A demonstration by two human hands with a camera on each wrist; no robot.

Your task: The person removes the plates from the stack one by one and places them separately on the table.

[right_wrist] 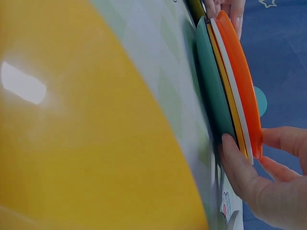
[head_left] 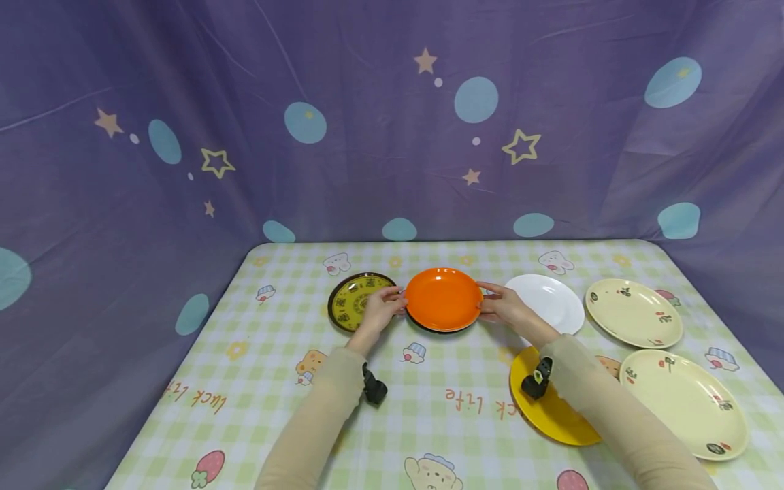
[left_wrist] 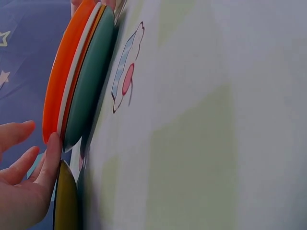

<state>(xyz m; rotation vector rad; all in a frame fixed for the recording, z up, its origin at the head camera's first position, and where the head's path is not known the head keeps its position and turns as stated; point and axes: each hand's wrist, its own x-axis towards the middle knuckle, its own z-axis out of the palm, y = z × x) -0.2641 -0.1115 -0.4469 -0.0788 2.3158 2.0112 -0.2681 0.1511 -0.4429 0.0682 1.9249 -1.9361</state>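
Note:
A stack of plates stands mid-table, topped by an orange plate (head_left: 444,299). Under it the right wrist view shows the edges of a white plate (right_wrist: 232,86), a yellow plate (right_wrist: 225,76) and a green plate (right_wrist: 211,79) at the bottom. My left hand (head_left: 381,309) is at the stack's left side, one digit touching the rims, its other fingertips spread apart from the plates. At the opposite side my right hand (head_left: 508,307) pinches the stack's edge, thumb against the lower plates and fingers at the orange rim.
Left of the stack lies a brown-rimmed olive patterned plate (head_left: 349,303), partly behind my left hand. To the right are a white plate (head_left: 551,299), a large yellow plate (head_left: 554,415) under my right forearm, and two cream plates (head_left: 633,313) with small prints.

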